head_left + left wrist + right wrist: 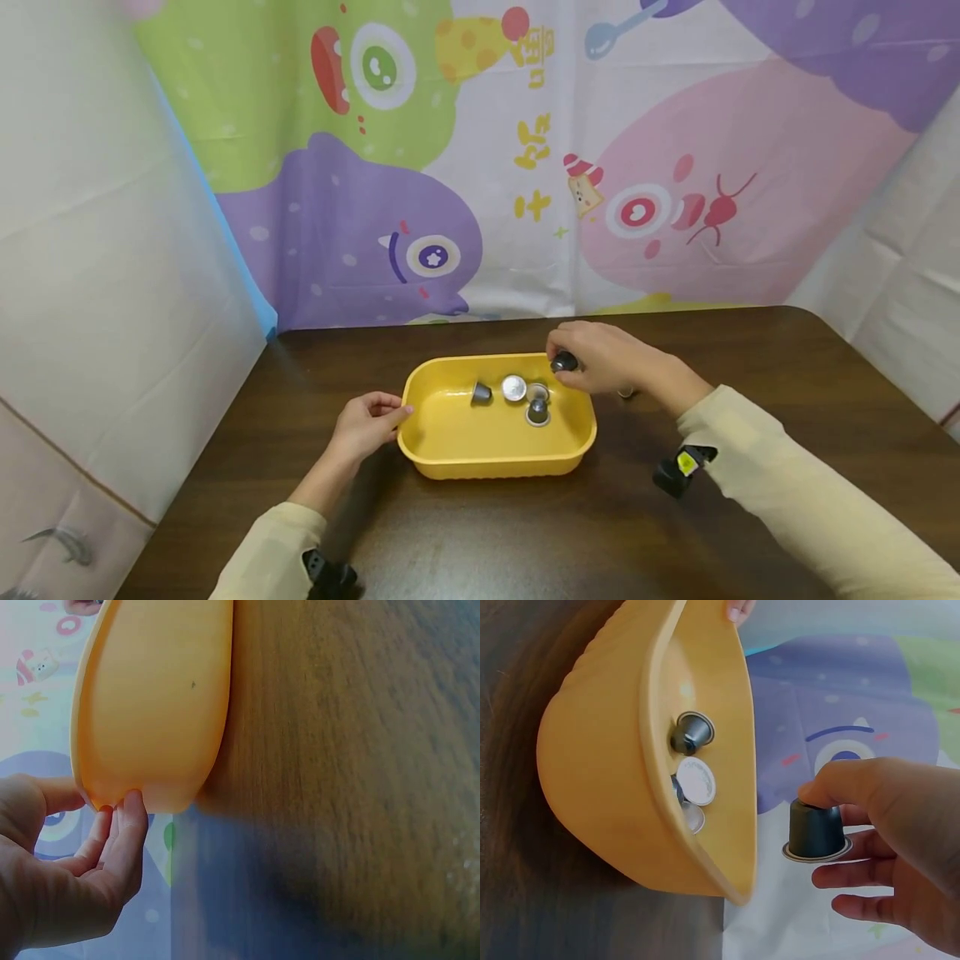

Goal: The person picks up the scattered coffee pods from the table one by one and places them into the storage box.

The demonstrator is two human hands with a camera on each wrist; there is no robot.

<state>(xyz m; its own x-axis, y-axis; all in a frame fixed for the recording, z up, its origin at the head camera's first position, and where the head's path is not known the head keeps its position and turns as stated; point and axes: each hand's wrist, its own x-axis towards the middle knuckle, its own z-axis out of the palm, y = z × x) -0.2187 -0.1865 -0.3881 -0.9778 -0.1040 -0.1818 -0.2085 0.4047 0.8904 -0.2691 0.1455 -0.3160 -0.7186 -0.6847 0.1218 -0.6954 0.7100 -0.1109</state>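
A yellow plastic basin [480, 468] stands on the table, with several coffee capsules inside. Among them are a dark capsule on its side [482, 393], one with its silver lid up [513, 387] and one resting lid down [537, 411]. My left hand [367, 429] grips the basin's left end, thumb over the rim and fingers against the outer wall, as the left wrist view also shows. Above the basin's far right corner, my right hand [600, 357] pinches a dark coffee capsule [815, 831] between thumb and fingers, clear of the rim in the right wrist view.
On the brown wooden table [495, 542], a small round object [626, 392] shows partly beneath the right wrist. A cartoon-printed cloth [517, 250] hangs behind the table's far edge. Pale cloth [112, 250] hangs at the left side.
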